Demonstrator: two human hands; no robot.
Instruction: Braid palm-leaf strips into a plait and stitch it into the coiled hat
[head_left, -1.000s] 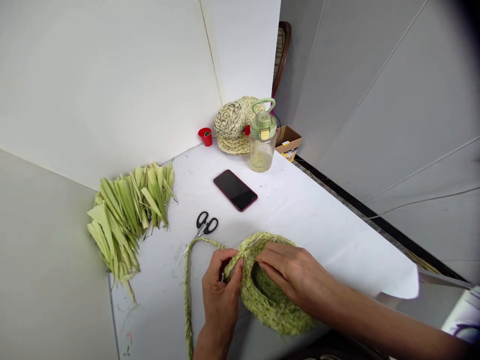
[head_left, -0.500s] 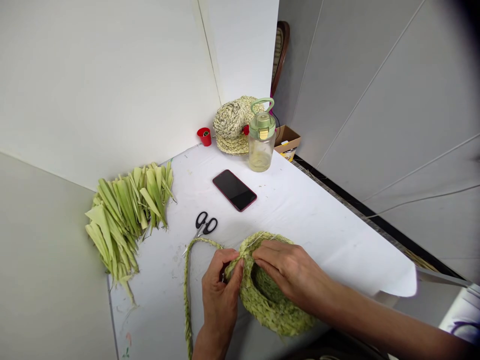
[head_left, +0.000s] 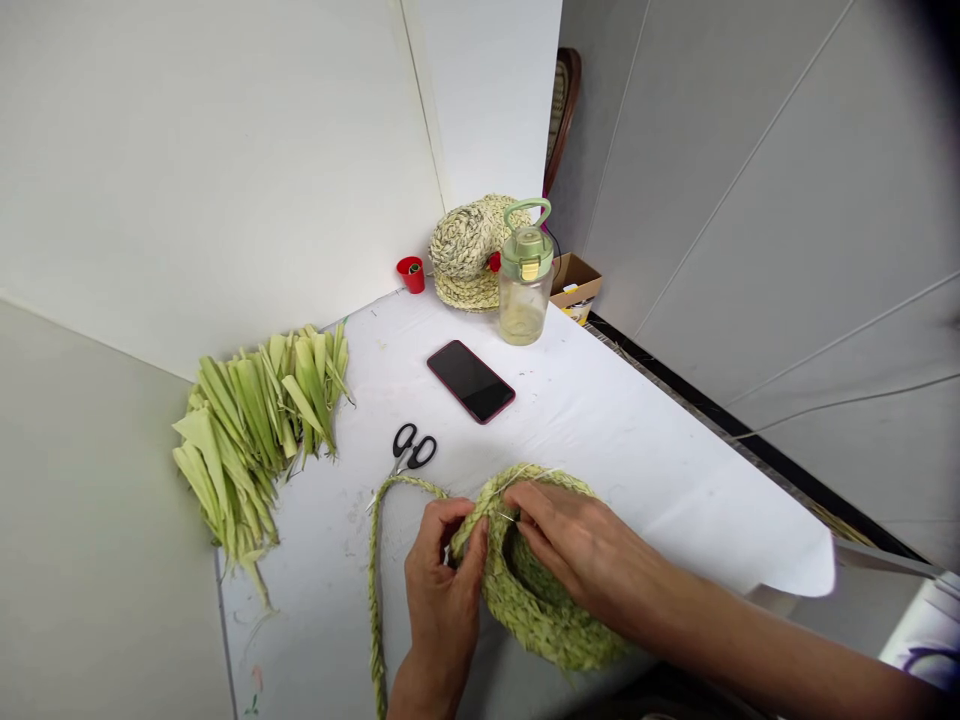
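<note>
A round basket of coiled green braid (head_left: 551, 625) is at the near side of the table, its opening tipped toward me. My left hand (head_left: 444, 570) pinches the braid at the basket's left rim between thumb and fingers. Over the opening, my right hand (head_left: 566, 535) is closed on a thin needle (head_left: 507, 517), whose shiny shaft points left toward the rim. A pale thread lies along the top of the rim. From the rim, a loose tail of braid (head_left: 373, 600) curves left and runs down past my left wrist.
Black-handled scissors (head_left: 411, 452) lie beyond the braid. Farther back are a phone (head_left: 471, 381), a bottle (head_left: 524, 290), a red cup (head_left: 411, 274) and woven coils (head_left: 465, 245). Green husks (head_left: 262, 420) are piled at left against the wall. A cardboard box (head_left: 576, 285) stands behind the table edge.
My right hand's fingers have shifted slightly, and the needle now shows between them and the rim. My left hand keeps its pinch on the braid.
</note>
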